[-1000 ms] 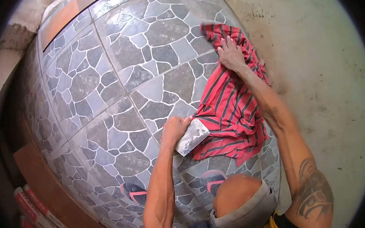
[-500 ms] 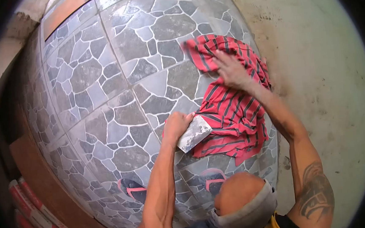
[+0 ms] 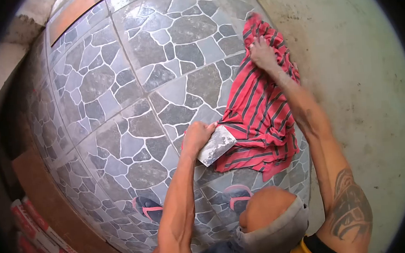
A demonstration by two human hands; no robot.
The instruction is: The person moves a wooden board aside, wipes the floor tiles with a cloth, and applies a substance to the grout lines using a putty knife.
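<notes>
A red cloth with dark stripes [image 3: 257, 108] lies crumpled on the tiled floor [image 3: 141, 130], along its right side. My right hand [image 3: 264, 54] is closed on the cloth's far end, with the fingers bent into the fabric. Nearer to me, my left hand [image 3: 197, 137] is wrapped round a scraper [image 3: 217, 145]. Its broad, flat blade is smeared with white and points toward the lower right, overlapping the cloth's edge. The left thumb lies against a gathered corner of the fabric, and the scraper's handle is mostly hidden in the fist.
Stone-patterned tiles with pale joints curve across the view. A bare concrete strip [image 3: 350, 83] runs along the right. Brown boards [image 3: 75, 18] lie at the upper left and lower left, near red and white boxes [image 3: 43, 236]. Dark flip-flops with pink straps [image 3: 148, 210] show below.
My right hand has swept the cloth's far end up and to the right, uncovering tiles and straightening the fabric. The left hand and scraper have stayed nearly still.
</notes>
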